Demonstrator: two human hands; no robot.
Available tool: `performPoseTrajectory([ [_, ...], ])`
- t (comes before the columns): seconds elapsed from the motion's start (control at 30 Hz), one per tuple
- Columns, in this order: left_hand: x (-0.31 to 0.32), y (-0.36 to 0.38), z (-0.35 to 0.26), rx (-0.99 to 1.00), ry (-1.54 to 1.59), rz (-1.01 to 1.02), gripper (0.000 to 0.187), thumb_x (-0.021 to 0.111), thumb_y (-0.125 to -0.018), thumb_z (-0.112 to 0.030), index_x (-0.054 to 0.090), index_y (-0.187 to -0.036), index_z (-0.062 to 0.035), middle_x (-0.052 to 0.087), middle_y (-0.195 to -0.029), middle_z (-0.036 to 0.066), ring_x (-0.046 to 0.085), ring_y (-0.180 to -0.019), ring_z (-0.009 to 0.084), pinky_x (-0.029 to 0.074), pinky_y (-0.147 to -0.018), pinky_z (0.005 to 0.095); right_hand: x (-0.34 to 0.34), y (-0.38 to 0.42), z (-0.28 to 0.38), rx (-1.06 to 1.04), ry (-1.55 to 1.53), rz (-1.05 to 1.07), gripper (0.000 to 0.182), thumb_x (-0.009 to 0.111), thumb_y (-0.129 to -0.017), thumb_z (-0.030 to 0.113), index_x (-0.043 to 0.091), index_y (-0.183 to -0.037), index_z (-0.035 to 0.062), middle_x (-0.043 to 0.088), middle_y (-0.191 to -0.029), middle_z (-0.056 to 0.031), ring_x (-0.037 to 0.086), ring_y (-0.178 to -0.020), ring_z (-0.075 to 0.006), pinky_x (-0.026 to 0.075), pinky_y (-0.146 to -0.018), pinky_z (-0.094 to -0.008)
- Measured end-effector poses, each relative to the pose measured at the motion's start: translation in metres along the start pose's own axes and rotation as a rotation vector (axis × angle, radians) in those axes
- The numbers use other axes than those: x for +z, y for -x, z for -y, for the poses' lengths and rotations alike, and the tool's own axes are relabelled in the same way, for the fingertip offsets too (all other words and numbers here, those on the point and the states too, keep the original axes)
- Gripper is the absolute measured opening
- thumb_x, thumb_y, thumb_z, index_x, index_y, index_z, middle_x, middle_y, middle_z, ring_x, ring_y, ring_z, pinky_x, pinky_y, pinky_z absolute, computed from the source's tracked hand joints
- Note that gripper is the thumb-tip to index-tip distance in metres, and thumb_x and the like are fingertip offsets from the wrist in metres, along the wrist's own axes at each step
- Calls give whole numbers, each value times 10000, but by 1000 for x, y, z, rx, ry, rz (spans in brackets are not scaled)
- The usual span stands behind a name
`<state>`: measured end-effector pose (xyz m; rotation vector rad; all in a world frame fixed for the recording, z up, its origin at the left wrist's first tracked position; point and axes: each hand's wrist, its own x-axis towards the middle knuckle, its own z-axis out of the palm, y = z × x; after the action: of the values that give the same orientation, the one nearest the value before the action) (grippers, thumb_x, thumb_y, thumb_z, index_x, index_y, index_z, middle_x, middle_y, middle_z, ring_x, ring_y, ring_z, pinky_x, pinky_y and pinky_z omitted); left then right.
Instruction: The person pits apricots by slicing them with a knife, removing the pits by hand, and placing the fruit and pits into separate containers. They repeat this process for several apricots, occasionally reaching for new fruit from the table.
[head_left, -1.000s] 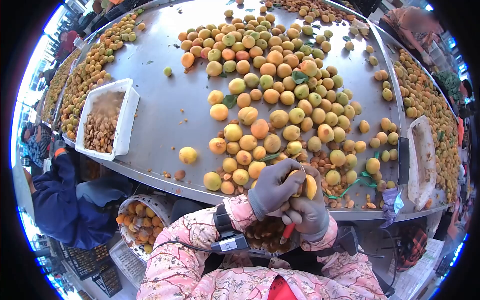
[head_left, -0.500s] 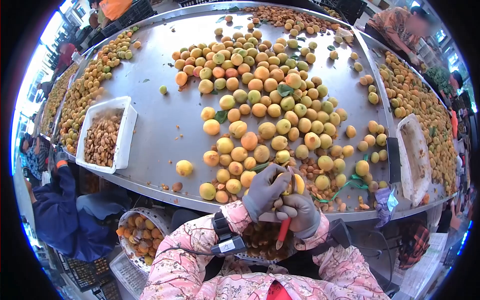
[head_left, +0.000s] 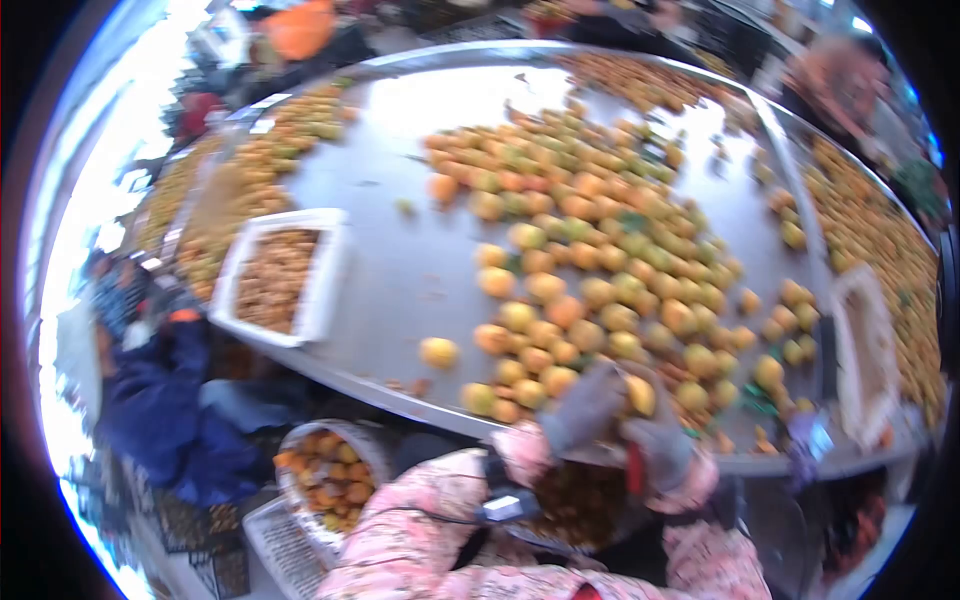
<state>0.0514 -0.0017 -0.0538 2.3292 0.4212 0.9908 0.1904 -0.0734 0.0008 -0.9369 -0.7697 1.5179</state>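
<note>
Both my gloved hands meet over the near table edge, in front of the pile of apricots [head_left: 600, 290]. My left hand [head_left: 588, 408] is closed on a yellow apricot [head_left: 640, 396], whose cut side cannot be made out in the blur. My right hand [head_left: 662, 450] is closed around a red-handled knife [head_left: 635, 468], its handle pointing down; the blade is hidden or smeared. Below the hands, partly covered by my arms, sits a container of dark brown pieces [head_left: 580, 505].
A white tub of apricot stones [head_left: 275, 280] stands on the metal table [head_left: 385, 270] at left. Another white tub [head_left: 868, 350] is at right. A bucket of apricots [head_left: 335, 480] stands below the edge, beside a person in dark blue [head_left: 170, 410]. More people work around.
The whole view has swung, so the table and my hands appear farther right and lower, with motion blur. My hands stay together around the apricot and the knife.
</note>
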Motion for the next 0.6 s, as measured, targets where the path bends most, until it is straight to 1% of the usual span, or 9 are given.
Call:
performPoseTrajectory([
  [0.03,16,8,6,14,-28,-47,83,533,-811,-58,499,-875,-17,494,-1021,203,492,-986,375,446,-847,403,4,1,2,6,-152,30,667,569,-640,-38,420,-1280,75,511,-1148,-79,517,-1063,-197,421,-959,-318],
  [0.1,19,15,6,-107,90,-30,216,505,-845,-44,500,-1053,15,487,-1114,224,508,-1019,389,436,-906,411,-5,2,-3,106,-10,-1,675,517,-613,-60,416,-1267,74,513,-1132,-86,531,-1041,-198,435,-946,-313],
  [0.13,13,11,-9,-368,403,-59,273,467,-896,-52,477,-1161,11,480,-1140,222,519,-992,394,441,-895,395,0,1,-1,101,9,3,673,498,-605,-75,412,-1255,72,514,-1124,-93,535,-1039,-201,449,-929,-315],
  [0.17,-6,-6,-25,-734,698,3,289,430,-947,-126,460,-1209,-8,508,-1105,199,543,-984,326,445,-877,356,4,2,2,96,36,-8,672,479,-596,-90,408,-1244,70,516,-1116,-100,538,-1036,-205,463,-911,-317],
  [0.2,-11,-4,-26,-638,655,18,306,426,-952,-167,462,-1215,-16,527,-1077,173,545,-977,273,443,-871,333,8,3,7,126,74,-18,635,469,-607,-104,396,-1213,69,529,-1062,-111,585,-941,-201,522,-787,-305],
  [0.27,-19,-5,-30,-545,610,36,325,422,-957,-208,464,-1221,-23,546,-1049,147,547,-969,220,440,-864,310,16,7,13,140,88,-21,626,468,-611,-107,393,-1207,71,535,-1037,-115,602,-855,-192,533,-695,-289],
  [0.33,-31,-9,-36,-819,783,142,353,430,-944,-247,471,-1219,-31,563,-1005,100,525,-947,141,433,-838,280,24,8,9,156,110,-50,588,475,-635,-93,388,-1192,77,556,-952,-116,606,-631,-170,513,-459,-244],
  [0.43,-27,0,-34,-746,850,78,326,419,-940,-229,492,-1190,-34,557,-991,79,514,-918,127,430,-815,273,30,13,1,126,124,-71,605,459,-644,-107,404,-1207,108,593,-787,-104,574,-496,-135,448,-372,-195],
  [0.6,-21,11,-40,-750,803,-61,286,409,-930,-204,526,-1116,-20,557,-976,88,515,-912,138,428,-803,269,33,17,-2,164,114,-29,613,445,-661,-85,387,-1234,124,589,-761,-100,544,-463,-125,425,-353,-205],
])
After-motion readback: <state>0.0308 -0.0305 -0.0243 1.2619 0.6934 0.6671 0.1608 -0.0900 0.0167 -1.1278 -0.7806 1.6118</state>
